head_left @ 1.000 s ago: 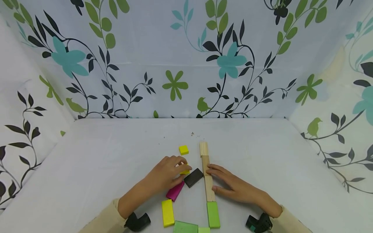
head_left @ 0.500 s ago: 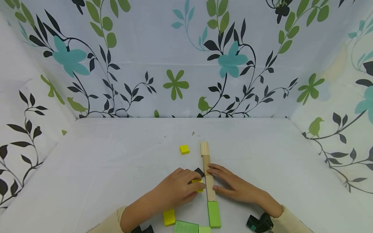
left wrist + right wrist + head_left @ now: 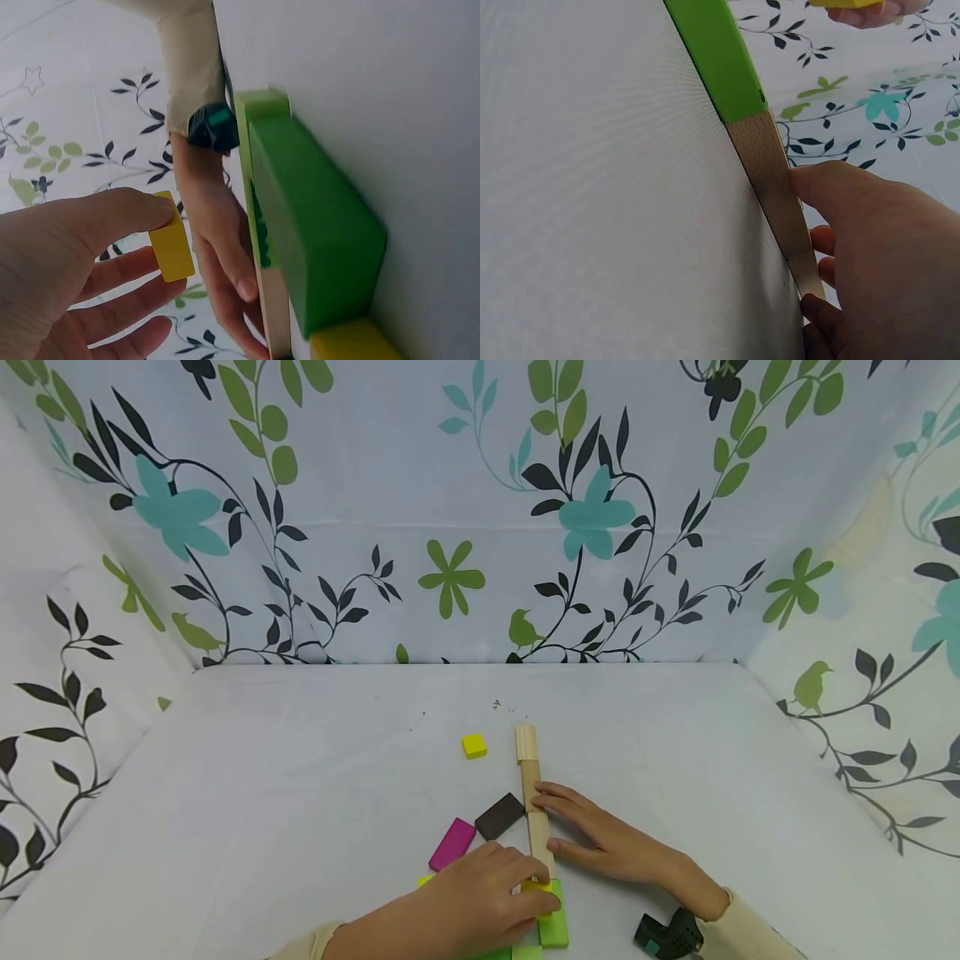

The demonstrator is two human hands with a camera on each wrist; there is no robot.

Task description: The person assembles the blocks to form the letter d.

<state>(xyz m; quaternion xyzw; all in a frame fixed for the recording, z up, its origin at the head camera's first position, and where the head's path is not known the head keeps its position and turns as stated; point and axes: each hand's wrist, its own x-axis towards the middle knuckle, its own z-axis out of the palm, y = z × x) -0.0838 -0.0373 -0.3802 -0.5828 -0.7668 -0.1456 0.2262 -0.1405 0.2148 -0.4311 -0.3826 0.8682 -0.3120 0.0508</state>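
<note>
Nearest: my left hand [image 3: 483, 897] pinched a small yellow rectangular block [image 3: 174, 249] between thumb and fingers, held up off the table [image 3: 315, 777], above the bright green rectangular block [image 3: 553, 932]. A plain wooden rectangular block [image 3: 537, 835] met that green one end to end, with more bare wood continuing the row outward. My right hand [image 3: 596, 839] was relaxed, grasping nothing, thumb and fingers against the row's right side. Left of the row: magenta rectangular block [image 3: 452, 844], then dark brown rectangular block [image 3: 500, 817]. Farther: yellow cube [image 3: 474, 746]. Behind: leaf-and-flower-print white cloth [image 3: 360, 468].
</note>
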